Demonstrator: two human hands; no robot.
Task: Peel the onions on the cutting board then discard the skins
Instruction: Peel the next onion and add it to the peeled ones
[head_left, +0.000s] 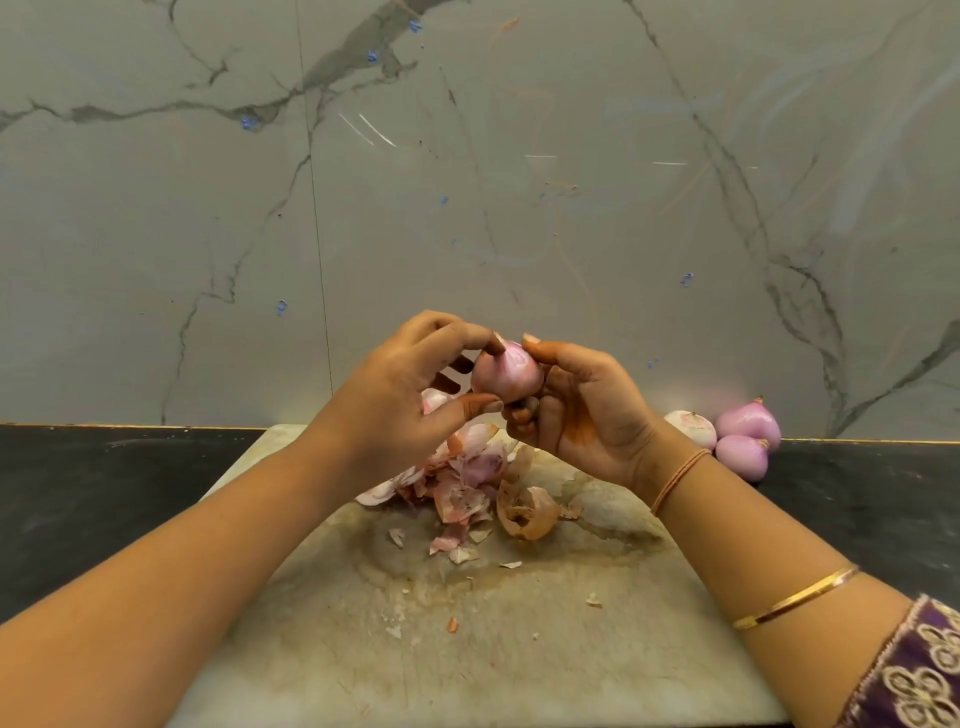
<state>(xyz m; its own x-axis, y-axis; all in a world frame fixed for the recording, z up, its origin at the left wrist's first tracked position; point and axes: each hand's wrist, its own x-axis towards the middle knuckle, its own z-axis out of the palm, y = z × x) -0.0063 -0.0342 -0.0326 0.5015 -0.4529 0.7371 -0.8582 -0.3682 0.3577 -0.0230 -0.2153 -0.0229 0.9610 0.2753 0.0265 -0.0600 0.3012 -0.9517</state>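
A pink onion (506, 371) is held in the air above the back of the cutting board (493, 634). My right hand (582, 410) grips it from the right and below, its thumb on the onion's top. My left hand (400, 400) pinches it from the left, a fingertip at the tip and the thumb at its base. A heap of papery onion skins (467, 488) lies on the board under the hands. Another onion (434, 400) is partly hidden behind my left hand.
Three peeled onions (737, 436) sit on the black counter (104, 499) at the board's back right corner, against the marble wall (467, 182). Small skin scraps (594, 601) are scattered over the stained board.
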